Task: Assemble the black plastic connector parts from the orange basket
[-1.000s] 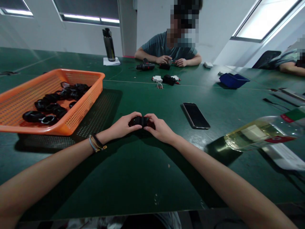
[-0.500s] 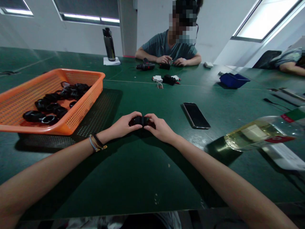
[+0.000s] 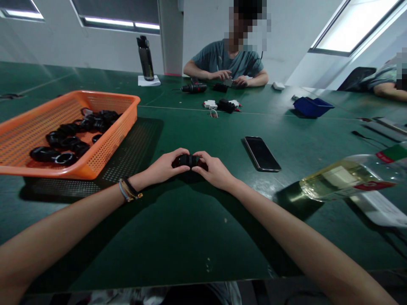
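Note:
Between my two hands is a black, round, ribbed plastic part, held just over the green table. My left hand is closed around its left end, thumb in front and fingers behind. From the other side, my right hand pinches the right end. The fingers cover much of the part, so its exact kind does not show. Similar black parts lie in a heap in the orange basket to the left.
A phone lies right of my hands, with a bottle of yellowish liquid beyond it. Farther back are a blue bin, a power drill and a dark water bottle. A co-worker sits opposite.
My hands stay nearly still, with the right fingers shifted slightly on the black part. The co-worker opposite has moved their head and hands a little.

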`<state>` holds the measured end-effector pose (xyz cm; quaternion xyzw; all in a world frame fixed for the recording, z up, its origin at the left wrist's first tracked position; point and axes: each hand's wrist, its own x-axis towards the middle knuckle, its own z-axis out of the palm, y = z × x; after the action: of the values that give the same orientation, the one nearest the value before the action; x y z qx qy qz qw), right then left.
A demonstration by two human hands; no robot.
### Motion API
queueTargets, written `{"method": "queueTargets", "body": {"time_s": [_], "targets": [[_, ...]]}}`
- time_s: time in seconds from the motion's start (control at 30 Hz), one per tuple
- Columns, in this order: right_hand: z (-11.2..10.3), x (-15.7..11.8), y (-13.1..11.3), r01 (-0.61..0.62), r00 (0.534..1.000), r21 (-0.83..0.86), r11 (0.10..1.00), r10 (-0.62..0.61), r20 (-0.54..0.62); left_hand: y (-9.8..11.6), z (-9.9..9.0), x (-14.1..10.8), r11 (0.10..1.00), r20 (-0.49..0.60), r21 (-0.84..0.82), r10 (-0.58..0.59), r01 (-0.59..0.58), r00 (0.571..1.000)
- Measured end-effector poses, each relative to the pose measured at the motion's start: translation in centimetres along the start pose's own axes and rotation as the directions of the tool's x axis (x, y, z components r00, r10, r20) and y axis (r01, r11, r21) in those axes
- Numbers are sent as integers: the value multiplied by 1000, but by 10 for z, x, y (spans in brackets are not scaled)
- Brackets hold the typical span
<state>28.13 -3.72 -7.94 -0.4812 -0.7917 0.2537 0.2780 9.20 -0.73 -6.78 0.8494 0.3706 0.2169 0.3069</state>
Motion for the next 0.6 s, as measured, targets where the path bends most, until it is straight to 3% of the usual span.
{"method": "queueTargets", "body": {"time_s": [0.6], "targets": [[0, 1, -2, -20, 1000, -40, 999, 20, -13, -1, 0, -1, 1000, 1, 13, -8, 8, 1000]]}}
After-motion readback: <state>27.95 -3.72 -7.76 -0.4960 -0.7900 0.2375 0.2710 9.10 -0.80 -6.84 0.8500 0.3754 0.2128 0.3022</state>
